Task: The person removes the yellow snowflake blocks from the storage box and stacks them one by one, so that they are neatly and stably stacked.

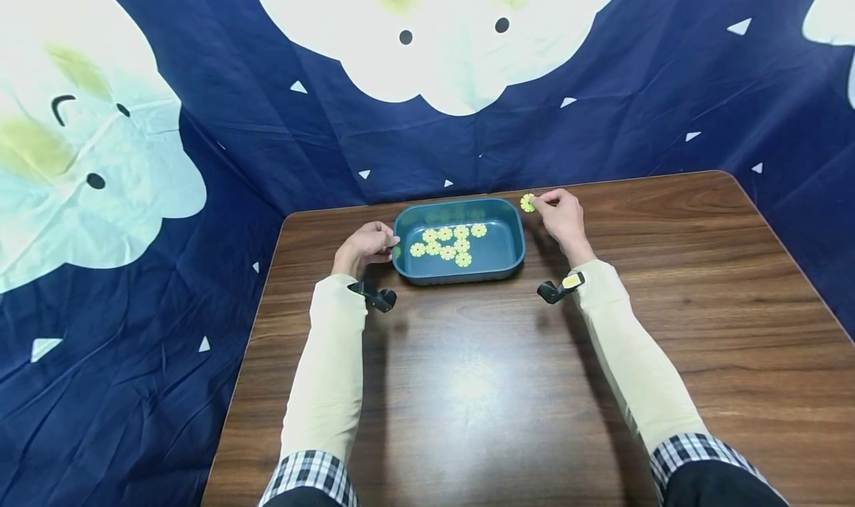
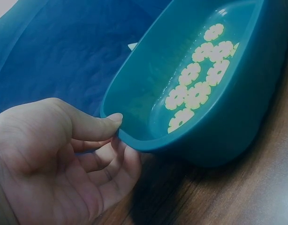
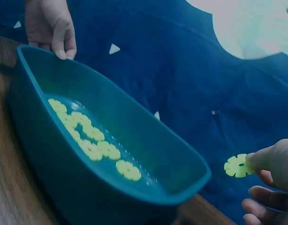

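A teal rectangular basin (image 1: 497, 254) with rounded corners stands near the table's back edge. Several yellow-green flower-shaped plastic pieces (image 1: 461, 231) lie flat on its floor, mostly toward the middle and left. My left hand (image 1: 366, 244) pinches the basin's left rim; in the left wrist view the thumb (image 2: 115, 117) lies over the edge and the fingers are beneath it outside. Just past the right back corner, my right hand (image 1: 562, 216) holds one flower-shaped piece (image 3: 238, 166) by its edge between thumb and fingers, raised beside the rim.
The brown wooden table (image 1: 467, 418) extends toward me and to the right. Behind and left of it hangs a dark blue cloth (image 1: 320, 143) with white cloud faces and small triangles. A small black camera (image 1: 381, 298) sits on the left wrist, another (image 1: 553, 292) on the right.
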Available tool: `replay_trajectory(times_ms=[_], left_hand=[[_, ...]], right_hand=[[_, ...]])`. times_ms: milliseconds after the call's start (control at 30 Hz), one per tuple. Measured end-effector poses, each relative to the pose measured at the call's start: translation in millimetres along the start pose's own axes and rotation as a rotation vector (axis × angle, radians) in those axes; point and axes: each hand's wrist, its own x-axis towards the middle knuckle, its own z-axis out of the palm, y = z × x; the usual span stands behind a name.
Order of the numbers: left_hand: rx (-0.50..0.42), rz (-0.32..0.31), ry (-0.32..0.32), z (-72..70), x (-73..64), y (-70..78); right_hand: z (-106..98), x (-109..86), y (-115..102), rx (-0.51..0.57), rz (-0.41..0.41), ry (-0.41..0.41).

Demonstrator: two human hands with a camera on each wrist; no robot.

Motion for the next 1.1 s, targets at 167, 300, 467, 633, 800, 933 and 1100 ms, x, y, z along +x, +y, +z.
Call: replay_trajectory(times_ms=[167,300,467,633,800,933,1100], left_hand=[[-0.034,-0.011,-0.009,2.1,-8.2,4.5],[-0.03,-0.011,-0.003,1.8,-7.1,3.5],[-0.032,0.019,-0.009,0.8,-4.9,1.0],[-0.017,0.007,-0.002,3.0,-8.1,3.3],[-0.018,-0.014,-0.015,3.2,-13.0,8.0],[-0.02,-0.005,-0.006,3.1,-12.8,6.9],[-0.007,-0.007,-0.005,2.9,-13.1,6.4]], right_hand=[[-4.6,1.8,14.4,-0.013,0.048,-0.001],[-6.9,0.6,23.0,-0.023,0.077,0.0],[-7.8,-0.1,30.2,-0.026,0.1,0.008],[-8.4,0.3,38.5,-0.044,0.127,0.015],[-9.4,1.4,46.7,-0.085,0.148,0.005],[-9.4,1.2,51.2,-0.144,0.116,0.007],[-9.4,-0.1,55.0,-0.224,0.059,0.038]])
